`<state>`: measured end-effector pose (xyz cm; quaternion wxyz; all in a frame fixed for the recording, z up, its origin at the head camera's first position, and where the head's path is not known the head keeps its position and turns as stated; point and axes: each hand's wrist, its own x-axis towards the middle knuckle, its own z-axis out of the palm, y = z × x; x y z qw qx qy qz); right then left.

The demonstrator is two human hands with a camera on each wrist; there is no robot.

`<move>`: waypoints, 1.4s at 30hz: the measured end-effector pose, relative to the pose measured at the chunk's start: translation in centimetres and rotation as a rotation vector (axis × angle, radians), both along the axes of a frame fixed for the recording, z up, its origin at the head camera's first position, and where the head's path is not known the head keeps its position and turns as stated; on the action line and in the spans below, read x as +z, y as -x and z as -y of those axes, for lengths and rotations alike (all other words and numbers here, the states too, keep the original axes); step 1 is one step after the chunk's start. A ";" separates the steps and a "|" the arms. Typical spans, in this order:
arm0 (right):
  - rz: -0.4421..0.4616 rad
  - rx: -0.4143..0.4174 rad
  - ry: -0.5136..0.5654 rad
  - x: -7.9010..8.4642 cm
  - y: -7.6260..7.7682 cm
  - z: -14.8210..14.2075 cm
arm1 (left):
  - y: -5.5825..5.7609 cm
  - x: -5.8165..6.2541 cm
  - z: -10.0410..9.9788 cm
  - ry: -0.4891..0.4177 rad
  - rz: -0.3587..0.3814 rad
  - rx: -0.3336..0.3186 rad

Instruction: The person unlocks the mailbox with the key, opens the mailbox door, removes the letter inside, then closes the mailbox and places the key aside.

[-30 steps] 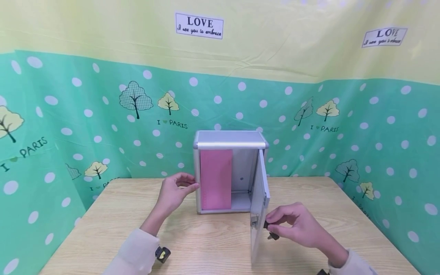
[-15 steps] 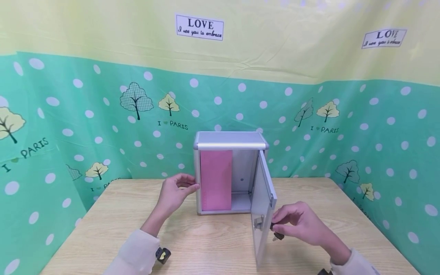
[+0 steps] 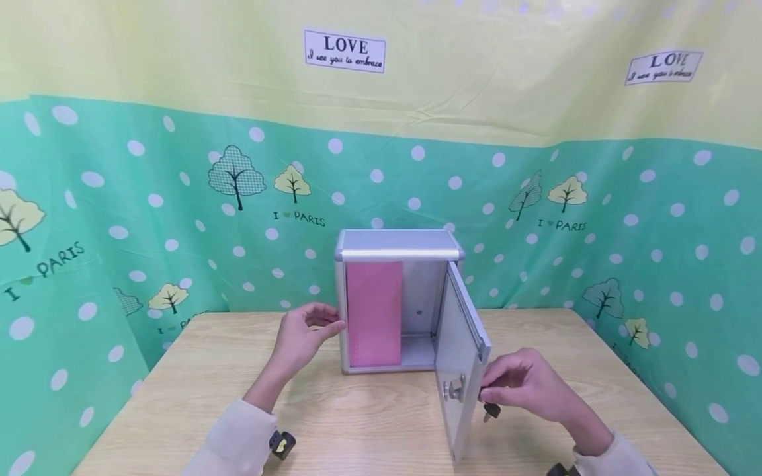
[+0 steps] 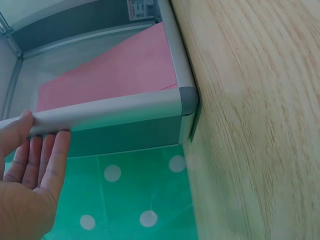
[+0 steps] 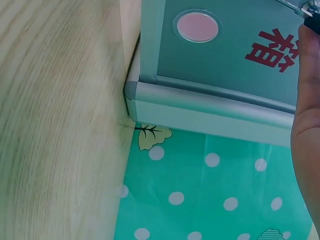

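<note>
Right hand [image 3: 520, 385] pinches key [image 5: 313, 22] at door [image 3: 455, 350]; left hand [image 3: 300, 336] pinches rim [image 4: 120, 109] of box [image 3: 400, 254], toward far edge of bench [image 3: 357, 430]. Box likely light, rigid, slippery; hold by rim.

Smooth satin-metal cabinet frame [image 3: 399, 253] toward far edge of wood-grain table [image 3: 357, 423], black plastic-look key head [image 3: 491, 410], matt paper-like pink sheet [image 3: 375, 314], slightly glossy cloth backdrop [image 3: 417, 99].
</note>
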<state>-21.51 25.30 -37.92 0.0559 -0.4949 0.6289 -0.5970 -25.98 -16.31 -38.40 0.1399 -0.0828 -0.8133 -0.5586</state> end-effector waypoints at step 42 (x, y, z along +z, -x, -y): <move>0.002 -0.054 -0.051 -0.3 0.4 -0.6 | 1.6 -2.3 -13.3 0.829 -0.498 0.365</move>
